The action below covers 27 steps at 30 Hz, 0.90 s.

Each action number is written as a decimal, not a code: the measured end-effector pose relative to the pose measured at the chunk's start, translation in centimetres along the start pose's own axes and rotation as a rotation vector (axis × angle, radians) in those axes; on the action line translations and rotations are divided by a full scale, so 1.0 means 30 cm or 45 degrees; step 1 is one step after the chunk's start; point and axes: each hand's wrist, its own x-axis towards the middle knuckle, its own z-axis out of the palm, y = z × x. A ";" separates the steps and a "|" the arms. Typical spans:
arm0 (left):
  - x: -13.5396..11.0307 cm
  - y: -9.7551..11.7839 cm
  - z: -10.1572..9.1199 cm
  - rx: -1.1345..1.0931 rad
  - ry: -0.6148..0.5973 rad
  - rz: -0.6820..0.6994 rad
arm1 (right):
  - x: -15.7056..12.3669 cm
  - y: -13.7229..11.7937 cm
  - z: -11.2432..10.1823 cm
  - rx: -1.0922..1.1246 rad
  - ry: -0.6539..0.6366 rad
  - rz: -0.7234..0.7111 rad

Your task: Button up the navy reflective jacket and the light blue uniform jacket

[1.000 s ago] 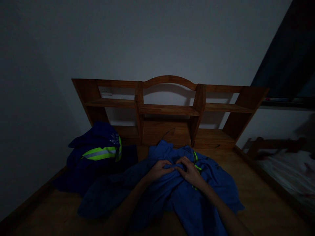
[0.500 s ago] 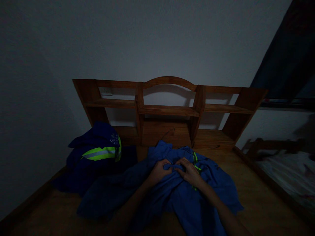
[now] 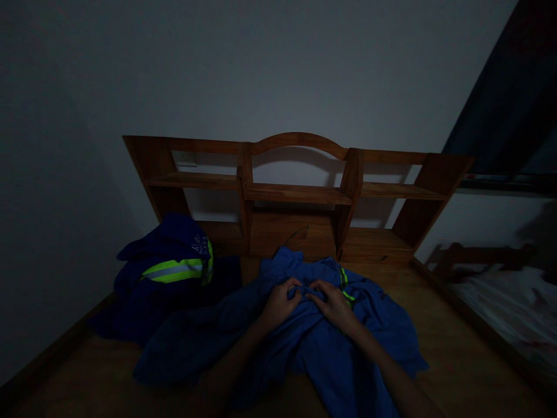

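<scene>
A blue work garment (image 3: 322,348) with yellow-green stripes lies crumpled on the wooden surface in front of me. My left hand (image 3: 281,302) pinches a fold of its cloth between thumb and fingers. Close beside it, my right hand (image 3: 333,303) pinches the same part of the cloth, the two sets of fingertips almost touching. Whatever small detail sits between the fingertips is too dark to make out. Left of the hands, a darker blue garment (image 3: 156,302) with a yellow-green and silver band lies in a heap, untouched.
A wooden headboard with shelves (image 3: 296,194) stands against the wall behind the garments. A low wooden rail (image 3: 474,331) runs along the right side. Beyond it is another bed with pale bedding (image 3: 513,302). A dark curtain (image 3: 513,104) hangs at upper right.
The view has shifted very slightly. Both hands stay on the same fold of cloth, with the fingertips only a little moved.
</scene>
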 end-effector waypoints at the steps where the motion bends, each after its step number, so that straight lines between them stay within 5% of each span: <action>1: -0.001 0.005 -0.001 0.015 0.004 0.006 | -0.001 -0.001 0.000 -0.009 0.007 0.007; 16: -0.009 0.042 -0.008 0.161 0.028 0.044 | -0.010 -0.017 0.022 -0.035 0.098 0.097; 27: 0.006 0.003 -0.008 -0.144 -0.049 -0.009 | -0.005 -0.030 0.005 0.033 0.110 0.108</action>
